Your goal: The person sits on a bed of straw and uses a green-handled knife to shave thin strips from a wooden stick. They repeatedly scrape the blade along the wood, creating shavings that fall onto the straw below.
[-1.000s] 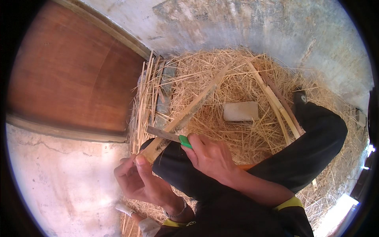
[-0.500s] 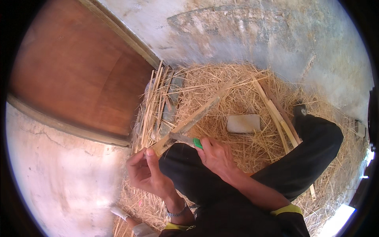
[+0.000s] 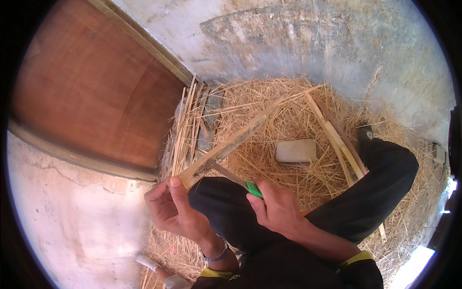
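A long, flat wooden strip, perhaps split bamboo (image 3: 236, 137), slants from my left hand up toward the far wall. My left hand (image 3: 174, 204) pinches its near end between thumb and fingers. My right hand (image 3: 279, 206) is closed round the green handle of a knife (image 3: 232, 174). The blade meets the strip's lower edge a short way beyond my left hand. Dark patches mark the strip near the blade. My black-trousered leg (image 3: 221, 195) lies under the strip's near end.
Straw and shavings (image 3: 269, 115) cover the floor. A pale rectangular block (image 3: 296, 151) lies ahead. Longer strips (image 3: 339, 139) rest beside my right leg, and thin slats (image 3: 188, 125) are heaped by the brown door panel (image 3: 96, 86). Walls stand ahead and at left.
My right hand and the knife have moved right and toward me, with the blade tilted more steeply. My left hand has shifted slightly left with the strip's end.
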Demonstrator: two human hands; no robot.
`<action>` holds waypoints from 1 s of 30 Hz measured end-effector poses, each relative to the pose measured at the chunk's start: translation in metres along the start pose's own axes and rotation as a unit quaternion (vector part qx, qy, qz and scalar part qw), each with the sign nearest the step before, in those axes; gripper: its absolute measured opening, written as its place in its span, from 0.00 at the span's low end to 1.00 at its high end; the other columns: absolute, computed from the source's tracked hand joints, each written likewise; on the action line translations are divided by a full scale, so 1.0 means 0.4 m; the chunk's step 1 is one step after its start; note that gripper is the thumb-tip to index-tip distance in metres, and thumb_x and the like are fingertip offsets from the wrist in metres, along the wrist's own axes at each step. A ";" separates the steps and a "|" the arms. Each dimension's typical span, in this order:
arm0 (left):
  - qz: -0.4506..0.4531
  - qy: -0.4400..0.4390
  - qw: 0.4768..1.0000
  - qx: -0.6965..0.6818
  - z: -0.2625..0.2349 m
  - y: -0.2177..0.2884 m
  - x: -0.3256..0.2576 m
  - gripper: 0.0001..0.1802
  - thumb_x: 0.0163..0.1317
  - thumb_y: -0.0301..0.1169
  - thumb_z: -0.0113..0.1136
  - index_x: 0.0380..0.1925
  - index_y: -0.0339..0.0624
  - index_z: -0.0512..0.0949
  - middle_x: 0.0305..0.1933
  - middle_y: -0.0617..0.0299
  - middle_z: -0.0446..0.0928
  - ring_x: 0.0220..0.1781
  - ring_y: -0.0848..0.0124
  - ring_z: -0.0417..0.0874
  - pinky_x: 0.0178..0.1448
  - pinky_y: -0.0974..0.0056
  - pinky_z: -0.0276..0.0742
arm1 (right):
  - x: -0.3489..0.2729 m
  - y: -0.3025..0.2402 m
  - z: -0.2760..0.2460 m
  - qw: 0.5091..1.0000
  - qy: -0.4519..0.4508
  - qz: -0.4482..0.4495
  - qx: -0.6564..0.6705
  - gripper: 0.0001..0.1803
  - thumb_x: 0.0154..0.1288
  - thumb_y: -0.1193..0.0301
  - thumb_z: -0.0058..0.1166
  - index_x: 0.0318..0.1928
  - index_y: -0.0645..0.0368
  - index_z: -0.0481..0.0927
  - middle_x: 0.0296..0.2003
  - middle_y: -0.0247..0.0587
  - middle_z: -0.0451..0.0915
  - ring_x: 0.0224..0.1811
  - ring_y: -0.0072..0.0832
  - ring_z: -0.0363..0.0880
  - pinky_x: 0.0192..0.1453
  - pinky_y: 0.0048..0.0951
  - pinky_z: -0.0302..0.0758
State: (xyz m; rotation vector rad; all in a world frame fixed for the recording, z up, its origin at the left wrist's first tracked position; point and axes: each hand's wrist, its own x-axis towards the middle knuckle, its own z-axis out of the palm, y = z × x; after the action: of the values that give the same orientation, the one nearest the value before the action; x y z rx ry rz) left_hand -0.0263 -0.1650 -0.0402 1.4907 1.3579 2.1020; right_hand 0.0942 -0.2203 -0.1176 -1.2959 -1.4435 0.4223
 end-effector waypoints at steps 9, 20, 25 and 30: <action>0.058 -0.041 0.997 -0.012 0.038 0.040 -0.032 0.07 0.57 0.22 0.61 0.32 0.34 0.72 0.27 0.61 0.70 0.25 0.78 0.69 0.27 0.77 0.62 | 0.070 -0.037 0.008 0.997 -0.041 0.032 -0.059 0.11 0.62 0.67 0.55 0.36 0.60 0.70 0.22 0.45 0.75 0.19 0.41 0.76 0.19 0.38 0.70; 0.055 -0.022 0.998 0.009 0.050 0.037 -0.022 0.06 0.58 0.22 0.60 0.30 0.34 0.72 0.26 0.62 0.69 0.27 0.78 0.69 0.29 0.77 0.62 | 0.069 0.124 0.046 0.977 -0.007 0.113 -0.180 0.10 0.66 0.66 0.50 0.37 0.60 0.70 0.21 0.49 0.76 0.22 0.48 0.77 0.21 0.46 0.70; 0.108 0.005 0.994 -0.008 0.052 0.050 0.014 0.08 0.59 0.26 0.60 0.28 0.35 0.71 0.24 0.64 0.67 0.27 0.78 0.67 0.29 0.76 0.60 | 0.018 0.307 -0.005 0.937 0.025 0.227 -0.264 0.13 0.70 0.62 0.42 0.38 0.61 0.69 0.18 0.52 0.76 0.21 0.51 0.77 0.22 0.47 0.71; 0.074 0.001 0.997 0.004 0.043 0.032 0.002 0.09 0.59 0.27 0.60 0.26 0.35 0.70 0.24 0.64 0.66 0.27 0.78 0.66 0.31 0.75 0.59 | 0.054 0.129 -0.038 0.981 0.007 0.157 -0.111 0.13 0.70 0.61 0.43 0.37 0.59 0.68 0.17 0.49 0.75 0.19 0.47 0.76 0.20 0.45 0.71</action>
State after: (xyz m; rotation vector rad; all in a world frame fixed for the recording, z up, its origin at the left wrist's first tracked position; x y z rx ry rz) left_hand -0.0084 -0.1621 -0.0286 1.6400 1.2952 2.1867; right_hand 0.1357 -0.1900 -0.1445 -1.7133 -1.3042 0.4678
